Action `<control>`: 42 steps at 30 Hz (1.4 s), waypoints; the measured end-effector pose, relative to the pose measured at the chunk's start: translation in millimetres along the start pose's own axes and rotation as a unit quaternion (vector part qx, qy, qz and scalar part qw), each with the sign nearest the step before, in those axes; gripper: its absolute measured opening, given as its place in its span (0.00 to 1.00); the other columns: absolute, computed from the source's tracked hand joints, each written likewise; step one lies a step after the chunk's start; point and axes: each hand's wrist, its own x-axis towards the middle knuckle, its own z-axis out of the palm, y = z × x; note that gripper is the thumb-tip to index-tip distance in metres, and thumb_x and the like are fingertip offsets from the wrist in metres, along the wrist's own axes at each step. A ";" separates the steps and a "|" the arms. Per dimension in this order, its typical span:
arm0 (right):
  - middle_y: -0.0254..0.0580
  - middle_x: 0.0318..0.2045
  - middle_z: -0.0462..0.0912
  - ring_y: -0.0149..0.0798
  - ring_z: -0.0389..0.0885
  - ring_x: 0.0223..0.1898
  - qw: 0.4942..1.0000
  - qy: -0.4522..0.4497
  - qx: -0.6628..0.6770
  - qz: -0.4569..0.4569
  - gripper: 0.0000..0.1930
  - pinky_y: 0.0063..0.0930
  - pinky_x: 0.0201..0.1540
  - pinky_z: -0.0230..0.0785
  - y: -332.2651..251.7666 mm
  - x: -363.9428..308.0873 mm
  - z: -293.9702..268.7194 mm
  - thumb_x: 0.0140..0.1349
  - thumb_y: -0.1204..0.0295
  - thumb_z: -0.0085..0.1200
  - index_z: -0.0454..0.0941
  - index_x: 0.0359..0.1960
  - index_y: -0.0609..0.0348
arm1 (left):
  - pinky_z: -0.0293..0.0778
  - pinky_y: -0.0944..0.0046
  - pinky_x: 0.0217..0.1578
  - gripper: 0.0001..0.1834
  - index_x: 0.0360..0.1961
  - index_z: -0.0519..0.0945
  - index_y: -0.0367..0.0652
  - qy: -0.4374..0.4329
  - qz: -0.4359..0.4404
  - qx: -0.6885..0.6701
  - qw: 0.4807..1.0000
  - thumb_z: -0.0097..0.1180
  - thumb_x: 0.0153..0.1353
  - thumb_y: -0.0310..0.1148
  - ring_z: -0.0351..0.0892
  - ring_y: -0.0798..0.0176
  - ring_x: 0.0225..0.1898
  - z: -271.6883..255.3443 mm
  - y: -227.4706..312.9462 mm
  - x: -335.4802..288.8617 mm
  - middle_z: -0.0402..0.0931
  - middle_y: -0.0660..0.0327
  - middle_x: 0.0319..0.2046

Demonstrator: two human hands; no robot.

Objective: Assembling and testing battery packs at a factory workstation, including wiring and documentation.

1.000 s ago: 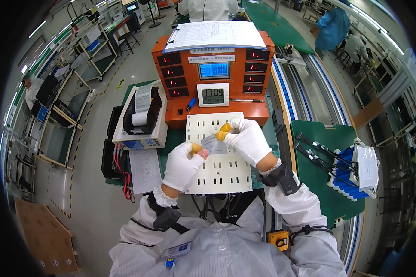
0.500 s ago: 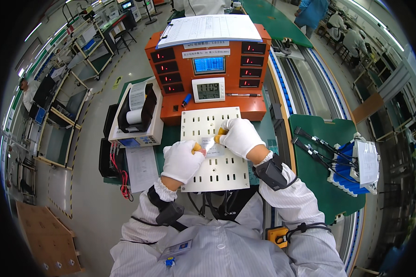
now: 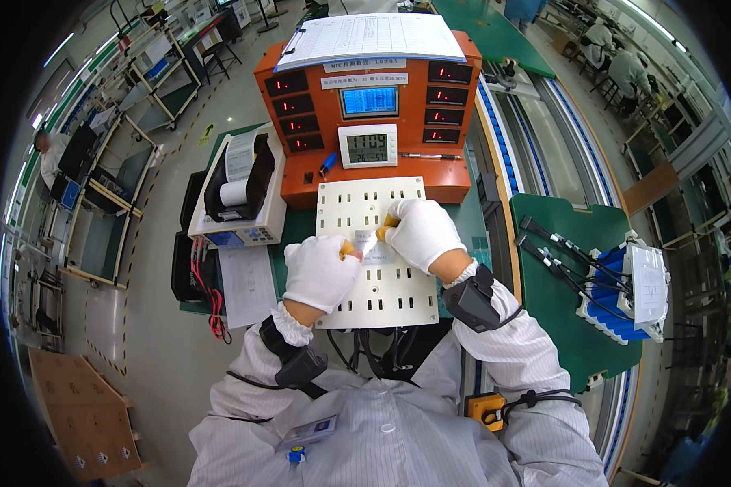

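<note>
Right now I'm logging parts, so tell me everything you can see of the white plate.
The plate is a stiff-looking, off-white rectangle, metal or plastic, I can't tell. Rows of short slots pierce it, with small holes near its edges. It faces up before the orange box, long sides running away from the person. A pale label is at its middle, the left hand and right hand at either side. Black cables show past its near edge.
</note>
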 end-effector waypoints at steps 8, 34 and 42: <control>0.55 0.29 0.84 0.52 0.84 0.33 1.000 0.014 -0.026 -0.005 0.13 0.38 0.41 0.77 0.1 2.2 1.7 0.55 0.64 0.62 0.85 0.36 0.60 | 0.63 0.50 0.37 0.12 0.27 0.83 0.46 0.001 0.003 0.017 1.000 0.58 0.56 0.42 0.80 0.51 0.34 2.0 -0.8 3.1 0.81 0.54 0.25; 0.50 0.64 0.67 0.52 0.62 0.67 0.940 0.072 -0.261 -0.209 0.36 0.54 0.64 0.55 -10.0 60.3 8.6 0.61 0.41 0.49 0.69 0.62 0.55 | 0.70 0.61 0.30 0.26 0.26 0.75 0.37 -0.116 -0.188 -0.299 0.928 0.56 0.65 0.52 0.74 0.62 0.24 18.7 -64.4 -121.2 0.75 0.61 0.21; 0.52 0.33 0.86 0.53 0.84 0.39 0.980 -0.083 -0.178 0.039 0.40 0.43 0.44 0.74 -0.3 101.3 -8.6 0.68 0.36 0.29 0.86 0.35 0.59 | 0.67 0.71 0.30 0.23 0.36 0.79 0.35 -0.042 -0.212 -0.587 0.780 0.54 0.68 0.49 0.68 0.74 0.26 34.1 -35.2 -125.6 0.75 0.66 0.27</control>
